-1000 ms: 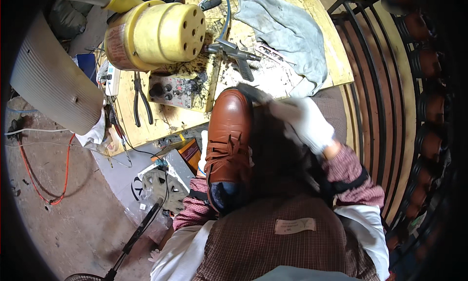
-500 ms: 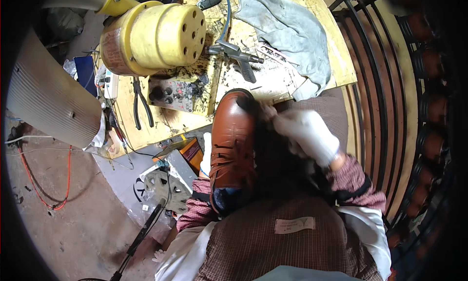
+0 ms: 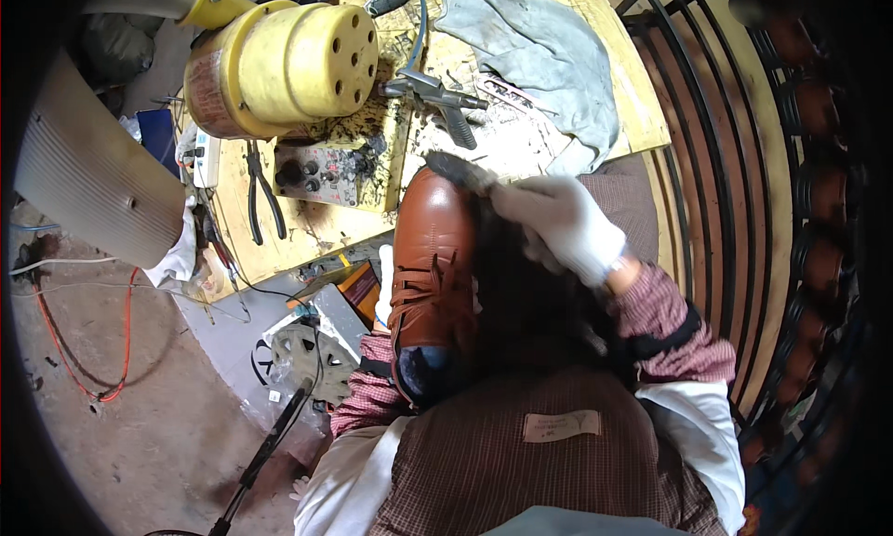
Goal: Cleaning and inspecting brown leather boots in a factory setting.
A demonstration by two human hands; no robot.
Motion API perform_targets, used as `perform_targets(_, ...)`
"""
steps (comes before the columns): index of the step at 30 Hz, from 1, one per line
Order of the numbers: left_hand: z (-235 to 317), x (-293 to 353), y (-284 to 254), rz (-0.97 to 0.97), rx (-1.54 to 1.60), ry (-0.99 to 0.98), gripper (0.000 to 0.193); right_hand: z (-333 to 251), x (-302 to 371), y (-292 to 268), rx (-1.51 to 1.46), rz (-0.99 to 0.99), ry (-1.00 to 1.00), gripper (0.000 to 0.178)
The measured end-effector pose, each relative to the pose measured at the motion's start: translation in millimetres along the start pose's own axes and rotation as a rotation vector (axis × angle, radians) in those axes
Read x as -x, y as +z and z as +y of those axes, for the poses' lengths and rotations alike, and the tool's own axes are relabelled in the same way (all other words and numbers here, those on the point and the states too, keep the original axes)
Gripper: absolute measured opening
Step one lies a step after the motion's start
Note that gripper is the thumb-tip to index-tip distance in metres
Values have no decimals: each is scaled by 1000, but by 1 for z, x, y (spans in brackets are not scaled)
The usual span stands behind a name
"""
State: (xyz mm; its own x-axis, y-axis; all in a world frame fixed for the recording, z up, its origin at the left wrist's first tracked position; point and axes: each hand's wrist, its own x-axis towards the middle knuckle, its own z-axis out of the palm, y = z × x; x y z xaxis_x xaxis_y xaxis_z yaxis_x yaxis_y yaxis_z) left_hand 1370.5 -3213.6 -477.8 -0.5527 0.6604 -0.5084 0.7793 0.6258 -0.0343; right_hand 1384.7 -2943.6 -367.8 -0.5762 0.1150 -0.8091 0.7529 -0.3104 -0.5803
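A brown leather lace-up shoe (image 3: 430,229) stands toe-away in front of me, with a dark blue lining at its heel opening. My left hand (image 3: 385,287), in a white glove, grips it from the left and below; the shoe hides most of that hand. A small white bit of glove shows at the shoe's right side. In my white-gloved right hand (image 3: 567,227) is a dark brush (image 3: 458,172), fingers closed round its end. The brush's dark head lies against the tip of the shoe's toe.
Beyond the shoe, a yellow worktable (image 3: 642,132) carries a yellow cylindrical machine (image 3: 307,66), a control box (image 3: 321,175), pliers (image 3: 260,197), an air gun (image 3: 437,94) and a grey cloth (image 3: 549,52). Black metal racks (image 3: 712,164) with brown shoes stand at the right.
My right hand has moved left and slightly away from me, carrying the brush from the toe's right side across its tip. The shoe stays in my left hand.
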Motion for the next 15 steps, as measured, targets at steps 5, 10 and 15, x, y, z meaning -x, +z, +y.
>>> perform_targets(5,5,11,-61,-346,570,-909,71,-15,3,-8,51,215,-336,30)
perform_targets(10,-36,2,-25,-36,1401,-683,70,-30,-53,-84,880,813,-721,34)
perform_targets(15,-112,-50,8,83,2192,-190,69,3,37,-68,837,715,-1255,37)
